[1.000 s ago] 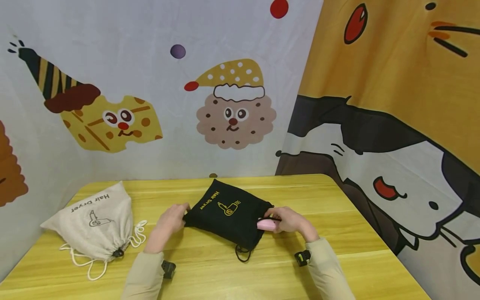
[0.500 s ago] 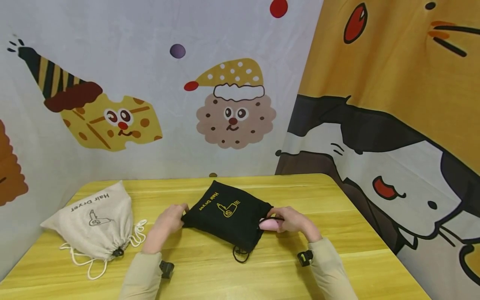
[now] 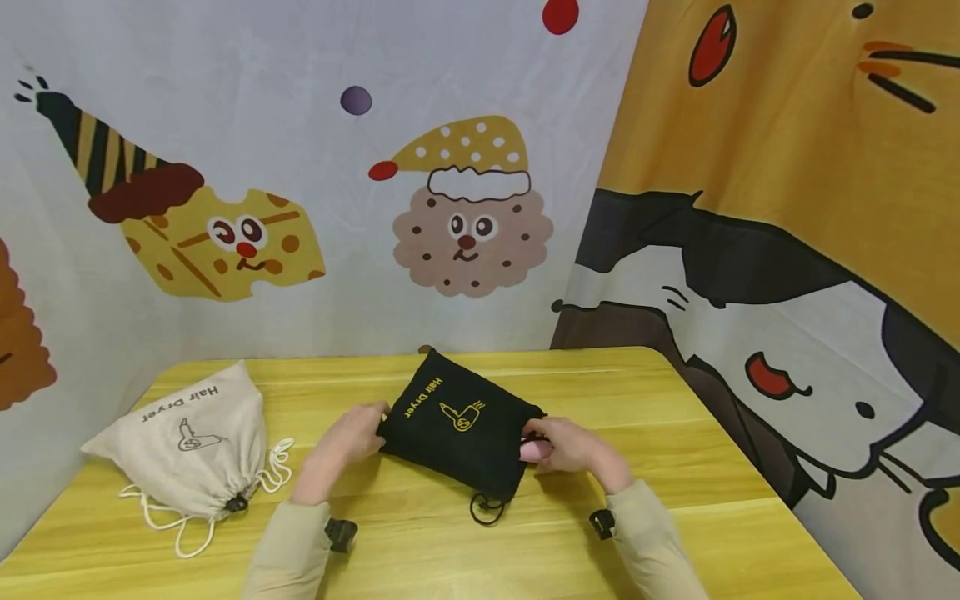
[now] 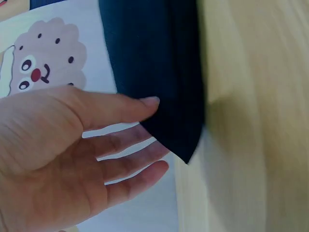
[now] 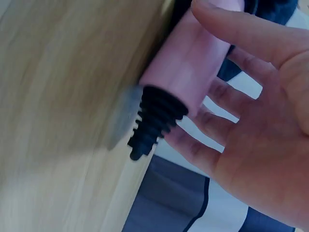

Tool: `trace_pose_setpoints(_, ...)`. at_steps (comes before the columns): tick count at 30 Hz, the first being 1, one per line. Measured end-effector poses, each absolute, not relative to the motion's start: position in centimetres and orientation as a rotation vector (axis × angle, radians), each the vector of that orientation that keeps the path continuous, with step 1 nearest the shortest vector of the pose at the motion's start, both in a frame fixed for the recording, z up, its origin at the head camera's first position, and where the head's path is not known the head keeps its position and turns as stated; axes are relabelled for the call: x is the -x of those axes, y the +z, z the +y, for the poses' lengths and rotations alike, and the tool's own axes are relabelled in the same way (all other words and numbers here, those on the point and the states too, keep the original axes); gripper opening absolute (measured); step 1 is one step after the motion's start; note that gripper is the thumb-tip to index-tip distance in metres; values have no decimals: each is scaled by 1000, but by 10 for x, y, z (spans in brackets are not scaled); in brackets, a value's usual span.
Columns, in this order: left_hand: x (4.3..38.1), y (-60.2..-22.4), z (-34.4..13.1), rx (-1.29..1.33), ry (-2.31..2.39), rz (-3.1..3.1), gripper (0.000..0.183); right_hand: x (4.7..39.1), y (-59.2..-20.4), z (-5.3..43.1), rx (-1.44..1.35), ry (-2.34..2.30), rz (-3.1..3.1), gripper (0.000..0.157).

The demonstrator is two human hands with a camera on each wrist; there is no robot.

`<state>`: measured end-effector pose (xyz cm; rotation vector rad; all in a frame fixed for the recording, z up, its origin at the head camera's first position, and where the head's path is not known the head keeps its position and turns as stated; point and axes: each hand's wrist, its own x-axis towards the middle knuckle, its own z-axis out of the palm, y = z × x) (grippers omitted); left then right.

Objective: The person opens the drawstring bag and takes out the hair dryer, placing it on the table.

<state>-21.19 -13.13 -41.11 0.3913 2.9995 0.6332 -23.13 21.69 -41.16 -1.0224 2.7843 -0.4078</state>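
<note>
A black drawstring bag (image 3: 459,433), printed in yellow with "Hair Dryer" and a dryer drawing, slants up off the table in the middle of the head view. My left hand (image 3: 352,433) pinches its left corner; in the left wrist view the thumb lies over the black cloth (image 4: 149,63) with the fingers behind. At the bag's right end, my right hand (image 3: 567,447) grips the pink handle of a hair dryer (image 3: 534,452). The right wrist view shows this pink handle (image 5: 188,60) ending in a black ribbed cord sleeve (image 5: 157,121). The dryer's other end is hidden in the bag.
A cream drawstring bag (image 3: 198,454) with the same print lies full at the table's left, its white cords (image 3: 161,527) loose beside it. A black cord loop (image 3: 487,508) hangs from the black bag. Cartoon-printed curtains (image 3: 465,333) stand behind the wooden table (image 3: 420,558).
The left hand and the black bag have shifted a little to the right and up. The right hand has come left against the bag, and less of the pink handle shows.
</note>
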Motion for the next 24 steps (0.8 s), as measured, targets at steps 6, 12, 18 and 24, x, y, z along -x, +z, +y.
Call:
trace_pose_setpoints(6,212,-410,-119,-482,736,2953,51,229,-414,208,1037,-361,2859,39)
trace_pose_setpoints(12,217,-419,-107,-514,766,2847,52,228,-415,205,1021,-353,2875,39)
trace_pose_setpoints(18,219,-426,-102,-492,730,2787,53,228,-415,203,1056,-304,2893,38)
trace_pose_setpoints(24,219,-426,-100,-493,697,2760,52,227,-415,203,1087,-287,2910,38)
